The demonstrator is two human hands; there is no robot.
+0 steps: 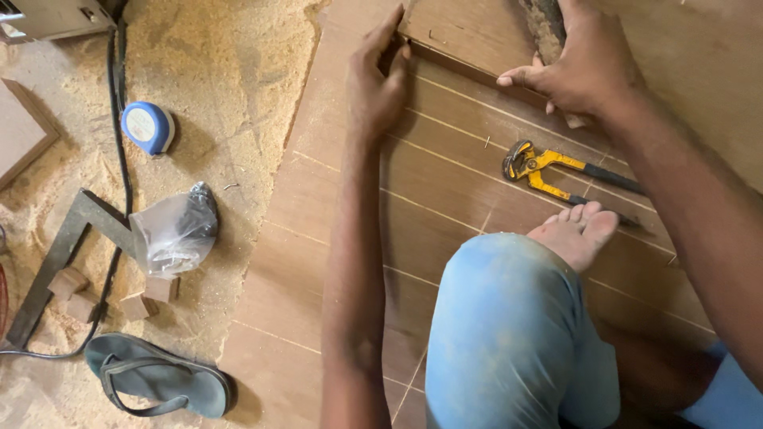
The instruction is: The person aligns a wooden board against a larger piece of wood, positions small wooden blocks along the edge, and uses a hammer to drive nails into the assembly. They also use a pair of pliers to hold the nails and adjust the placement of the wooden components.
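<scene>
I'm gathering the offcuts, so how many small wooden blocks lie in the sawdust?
3, all left of the panel by the metal square: one and one beside its long arm, and one below the plastic bag. More may be hidden under the bag.

From my remote seat I look down on a floor (230, 71) buried in pale sawdust, lit evenly and softly. A black cable (119, 135) snakes across it from a grey machine (48, 16) at the top left corner. A blue tape measure (147, 127) lies near the cable, a clear plastic bag (175, 230) beside a dark metal square (60, 254), small wood blocks (139, 302) close by, and a blue-grey sandal (155, 385) at the bottom.
</scene>
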